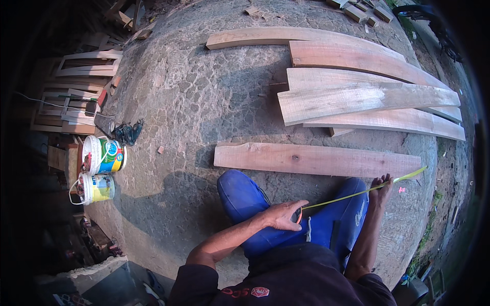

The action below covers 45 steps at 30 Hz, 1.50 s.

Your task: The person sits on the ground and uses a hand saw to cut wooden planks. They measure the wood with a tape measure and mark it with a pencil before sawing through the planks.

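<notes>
My left hand [288, 216] grips the dark, orange-edged case of a tape measure [299, 214] over my blue-clad lap. A yellow blade [337, 199] runs from the case up to the right, where my right hand [381, 189] has its fingers closed on it near the end, which pokes out beyond my fingers. Just in front of my knees lies a single pinkish plank [316, 159], its right end near my right hand.
Several loose planks [367, 99] overlap farther ahead and right. At left stand two buckets [95, 188], wooden frames [87, 69] and a dark tool [127, 133]. Wood offcuts [356, 13] lie at the back. The cracked concrete [173, 86] ends at a dirt strip on the right.
</notes>
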Each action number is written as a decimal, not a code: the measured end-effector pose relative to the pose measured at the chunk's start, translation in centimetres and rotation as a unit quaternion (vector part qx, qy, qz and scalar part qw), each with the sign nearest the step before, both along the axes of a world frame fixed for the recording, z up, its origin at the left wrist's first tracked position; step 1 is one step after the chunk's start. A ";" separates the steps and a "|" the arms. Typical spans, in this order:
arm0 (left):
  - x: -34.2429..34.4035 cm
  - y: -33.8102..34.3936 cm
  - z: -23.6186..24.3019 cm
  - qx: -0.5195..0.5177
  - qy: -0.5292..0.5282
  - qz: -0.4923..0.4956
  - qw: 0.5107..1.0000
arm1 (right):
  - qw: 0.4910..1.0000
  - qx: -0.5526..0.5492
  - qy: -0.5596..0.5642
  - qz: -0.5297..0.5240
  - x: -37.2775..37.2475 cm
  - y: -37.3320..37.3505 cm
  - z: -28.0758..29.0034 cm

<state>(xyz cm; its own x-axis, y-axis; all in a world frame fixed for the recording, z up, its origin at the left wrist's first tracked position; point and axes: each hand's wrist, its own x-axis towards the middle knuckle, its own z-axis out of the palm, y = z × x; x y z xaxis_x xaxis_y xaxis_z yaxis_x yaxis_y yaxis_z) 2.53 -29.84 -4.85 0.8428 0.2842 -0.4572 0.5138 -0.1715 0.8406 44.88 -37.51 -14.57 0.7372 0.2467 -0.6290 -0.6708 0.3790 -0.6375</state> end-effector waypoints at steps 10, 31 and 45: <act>1.5 -0.4 1.1 0.069 0.040 0.030 0.996 | 0.998 0.037 0.017 0.040 -3.0 0.2 -0.6; 8.6 4.0 -6.4 0.041 -0.046 0.050 0.997 | 0.909 -0.027 -0.018 0.416 -15.5 -0.3 3.5; -6.5 23.8 -11.3 0.223 0.436 -0.031 0.871 | 0.861 -0.400 -0.164 0.268 3.6 -20.6 -7.7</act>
<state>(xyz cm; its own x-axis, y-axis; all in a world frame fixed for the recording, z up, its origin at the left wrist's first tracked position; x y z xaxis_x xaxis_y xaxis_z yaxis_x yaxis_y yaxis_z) -3.96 -6.09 -16.19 0.2502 0.5640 -0.7869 0.9021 -0.4309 -0.0220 48.46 -58.16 -22.26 0.8225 0.1905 -0.5360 -0.3479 -0.5769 -0.7390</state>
